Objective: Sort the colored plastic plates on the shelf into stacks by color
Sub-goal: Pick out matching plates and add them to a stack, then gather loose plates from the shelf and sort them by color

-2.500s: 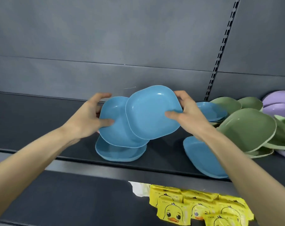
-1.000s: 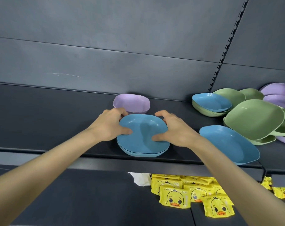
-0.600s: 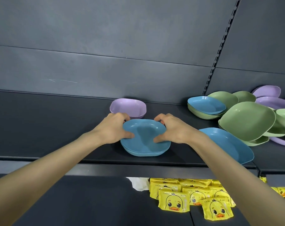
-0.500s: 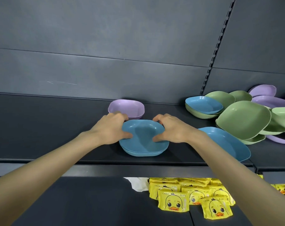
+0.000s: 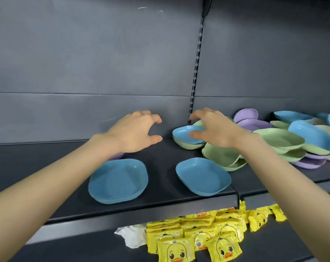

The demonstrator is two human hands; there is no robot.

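Blue stack (image 5: 118, 180) flat near front of shelf (image 5: 160, 161), edges aligned, presumably as the blues' home. Left hand (image 5: 135, 133) above it, wide, loosely curled, empty. Right hand (image 5: 215, 131) spread, empty, just over back blue plate (image 5: 185, 134) nested in green plate (image 5: 188, 146); contact unclear, likely next pick. Loose blue plate (image 5: 203, 178) beside stack, not yet added. Mixed pile (image 5: 292, 142) at right unsorted.

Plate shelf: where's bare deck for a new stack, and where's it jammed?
Free: the shelf left of the blue stack, and a narrow strip between that stack and the lone blue plate. Crowded: behind and right of the lone plate, green, purple and blue plates overlap in a mixed pile.
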